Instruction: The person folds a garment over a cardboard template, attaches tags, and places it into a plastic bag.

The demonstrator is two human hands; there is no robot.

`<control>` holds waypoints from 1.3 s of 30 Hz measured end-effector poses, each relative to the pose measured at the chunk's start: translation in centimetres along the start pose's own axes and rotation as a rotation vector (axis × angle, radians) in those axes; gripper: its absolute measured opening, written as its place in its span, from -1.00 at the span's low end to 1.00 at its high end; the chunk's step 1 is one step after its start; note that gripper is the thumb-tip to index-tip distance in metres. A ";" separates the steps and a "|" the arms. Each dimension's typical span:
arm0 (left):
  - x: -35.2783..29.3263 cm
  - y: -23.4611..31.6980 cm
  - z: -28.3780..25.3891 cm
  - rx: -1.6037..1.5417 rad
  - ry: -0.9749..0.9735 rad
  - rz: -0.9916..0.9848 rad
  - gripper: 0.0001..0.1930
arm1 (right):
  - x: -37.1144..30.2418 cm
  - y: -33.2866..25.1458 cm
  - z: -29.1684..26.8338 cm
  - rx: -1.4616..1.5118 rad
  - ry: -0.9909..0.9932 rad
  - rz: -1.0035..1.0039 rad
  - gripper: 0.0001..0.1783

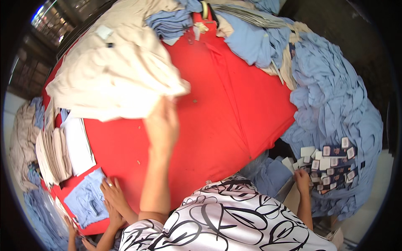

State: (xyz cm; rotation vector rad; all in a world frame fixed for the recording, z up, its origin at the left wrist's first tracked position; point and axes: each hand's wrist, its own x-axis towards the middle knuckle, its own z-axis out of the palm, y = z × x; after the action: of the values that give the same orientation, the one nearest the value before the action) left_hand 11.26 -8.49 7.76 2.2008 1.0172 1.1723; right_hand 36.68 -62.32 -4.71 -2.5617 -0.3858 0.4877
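My left hand (163, 123) reaches over the table and pinches the near edge of a beige garment (113, 79), which spreads across the far left and looks blurred near my fingers. To my right, the fingers of my right hand (302, 180) are bent at the edge of a cluster of hang tags (328, 165), white and dark blue. What those fingers grip is too small to make out. The tags lie on a large heap of light blue garments (335, 96). Beside them sits a folded blue garment (272, 175).
Red cloth (197, 138) covers the table. Another person's hands (115, 196) rest on a folded blue garment (86, 201) at the near left. Behind it stand folded beige garments (54, 154) and white sheets (77, 144). Folded blue garments (169, 23) lie at the far edge.
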 end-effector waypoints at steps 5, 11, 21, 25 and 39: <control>-8.1 6.6 0.0 -0.426 -0.652 -0.068 -0.69 | 5.5 -27.6 7.0 0.471 -0.330 -0.375 -0.75; -8.4 2.9 -1.6 -0.196 -0.773 -0.201 -0.61 | 10.8 -37.6 16.5 0.104 -0.105 -0.848 -0.69; -8.5 -9.2 -3.7 -0.895 0.283 -1.013 -0.26 | -0.1 -43.9 9.3 -0.068 -1.549 -1.403 -0.63; -7.8 -15.4 -6.6 -0.535 0.264 -0.856 -0.26 | 1.9 -50.5 12.8 -0.029 -1.341 -1.504 -0.59; -15.9 -7.1 -10.4 -0.371 0.365 -0.787 -0.76 | 10.3 -48.5 22.4 0.671 -0.824 -1.013 -0.84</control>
State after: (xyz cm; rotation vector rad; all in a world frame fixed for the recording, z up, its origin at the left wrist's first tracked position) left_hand -6.13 -15.94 0.48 1.1339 1.4761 1.2428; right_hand 28.14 -8.73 -0.31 -1.1811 -1.3991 1.0016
